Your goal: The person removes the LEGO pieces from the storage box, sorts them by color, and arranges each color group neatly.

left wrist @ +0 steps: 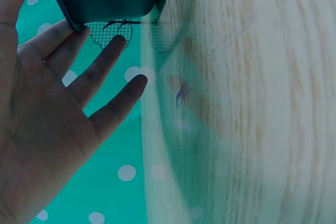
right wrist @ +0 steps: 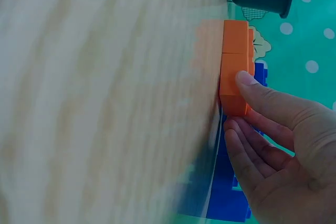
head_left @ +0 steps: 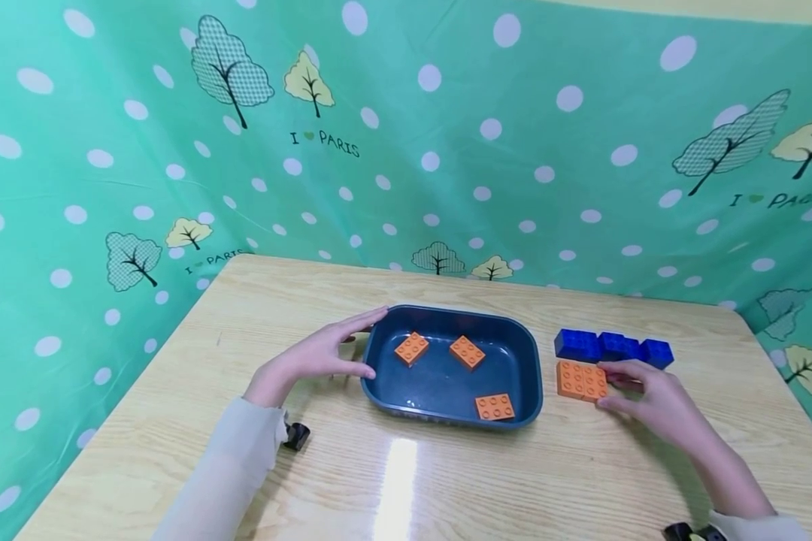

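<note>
A dark blue plastic basin (head_left: 440,379) stands on the table with three orange toy building bricks inside, one of them an orange brick (head_left: 495,406) by its near right corner. My left hand (head_left: 314,353) has its thumb and fingers spread along the basin's left end, fingertips touching the rim in the left wrist view. To the right of the basin, two orange bricks sit side by side. With thumb and fingers my right hand (head_left: 656,398) pinches the right-hand orange brick (right wrist: 233,81); the other orange brick (right wrist: 235,36) adjoins it.
Behind the two orange bricks, several blue bricks (head_left: 577,345) stand in a row on the wooden table (head_left: 298,481). A green polka-dot cloth (head_left: 392,180) hangs at the table's back and left side.
</note>
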Available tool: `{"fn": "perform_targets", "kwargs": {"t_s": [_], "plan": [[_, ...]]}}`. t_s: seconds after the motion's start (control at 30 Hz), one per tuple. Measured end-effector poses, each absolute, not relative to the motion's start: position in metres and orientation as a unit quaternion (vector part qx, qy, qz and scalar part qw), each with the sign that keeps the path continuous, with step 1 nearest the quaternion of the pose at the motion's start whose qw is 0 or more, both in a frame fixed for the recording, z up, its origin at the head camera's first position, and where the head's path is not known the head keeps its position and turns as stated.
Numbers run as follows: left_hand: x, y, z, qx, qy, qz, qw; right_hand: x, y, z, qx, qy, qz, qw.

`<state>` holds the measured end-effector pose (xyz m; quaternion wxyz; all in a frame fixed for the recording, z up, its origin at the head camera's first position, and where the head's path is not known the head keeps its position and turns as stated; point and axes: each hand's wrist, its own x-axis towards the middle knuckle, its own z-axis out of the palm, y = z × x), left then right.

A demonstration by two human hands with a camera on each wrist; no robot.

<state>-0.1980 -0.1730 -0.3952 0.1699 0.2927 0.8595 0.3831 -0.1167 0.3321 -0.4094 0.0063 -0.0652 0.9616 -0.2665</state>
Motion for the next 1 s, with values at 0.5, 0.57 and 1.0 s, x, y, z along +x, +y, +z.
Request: {"fn": "perform_targets", "kwargs": {"t_s": [0.5, 0.57, 1.0], "plan": [[-0.198, -0.174, -0.394, 0.29, 0.863, 0.379, 0.167, -0.104, 0.319, -0.397, -0.068, 0.938, -0.337, -0.033], [-0.199, -0.173, -0.393, 0.29, 0.863, 0.381, 0.164, -0.102, 0.306, -0.391, -0.079, 0.928, -0.36, -0.055], [-0.195, -0.175, -0.399, 0.302, 0.853, 0.395, 0.157, -0.119, 0.145, -0.377, -0.116, 0.855, -0.504, 0.037]]}}
